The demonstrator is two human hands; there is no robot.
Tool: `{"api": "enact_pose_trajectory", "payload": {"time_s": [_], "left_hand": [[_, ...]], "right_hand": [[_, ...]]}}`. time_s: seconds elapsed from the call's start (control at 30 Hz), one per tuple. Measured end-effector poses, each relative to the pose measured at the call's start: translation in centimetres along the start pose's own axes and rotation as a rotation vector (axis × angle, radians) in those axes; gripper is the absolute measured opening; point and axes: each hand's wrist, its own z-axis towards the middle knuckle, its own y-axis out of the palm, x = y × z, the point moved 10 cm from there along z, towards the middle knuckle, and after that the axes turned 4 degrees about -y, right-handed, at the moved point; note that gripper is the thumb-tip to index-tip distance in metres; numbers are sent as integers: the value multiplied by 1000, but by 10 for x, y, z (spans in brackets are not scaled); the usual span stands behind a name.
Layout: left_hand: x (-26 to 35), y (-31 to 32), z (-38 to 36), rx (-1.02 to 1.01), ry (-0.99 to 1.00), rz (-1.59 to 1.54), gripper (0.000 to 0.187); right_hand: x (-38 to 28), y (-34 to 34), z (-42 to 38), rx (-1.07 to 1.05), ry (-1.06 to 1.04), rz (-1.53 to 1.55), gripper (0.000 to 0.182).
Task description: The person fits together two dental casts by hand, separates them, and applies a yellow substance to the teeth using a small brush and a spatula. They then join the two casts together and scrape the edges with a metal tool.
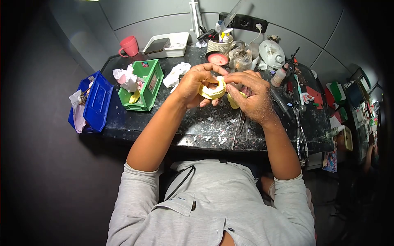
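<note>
I am seeing a blue bin (pixel 97 102) standing well to the left of my left hand, with crumpled paper lying in it. Nearer that hand, a pink mug (pixel 130 46) is standing farther back, and a green bin (pixel 152 96) is holding more crumpled paper. Beyond the hand, a white tray (pixel 177 53) is carrying a phone (pixel 157 45); just beside it, white tissue (pixel 176 76) is lying bunched. My left hand (pixel 194 85) is clamping a yellow horseshoe-shaped cast (pixel 212 94) above the table (pixel 193 123), thumb and fingers curling around it. My right hand (pixel 256 96) is bending its fingers at the cast's right end; I cannot tell whether they are pinching it. A second yellow piece (pixel 233 102) is showing partly behind that thumb. Right of the right hand, a bottle (pixel 278 77) and a dark cylindrical tool (pixel 280 103) are resting nearby.
</note>
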Motion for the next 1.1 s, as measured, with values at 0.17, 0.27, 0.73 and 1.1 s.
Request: {"api": "enact_pose_trajectory", "payload": {"time_s": [0.17,0.27,0.73,1.1], "left_hand": [[-1,-1,2,-35,18,-4,40],[0,0,1,-31,27,32,41],[-1,-3,2,-13,14,4,42],[1,3,-1,-116,19,-126,47]], "right_hand": [[1,0,0,0,-4,-4,18],[2,1,-1,-7,6,-7,17],[3,2,-2,6,23,17,16],[-5,-4,-1,62,-22,61,14]]}}
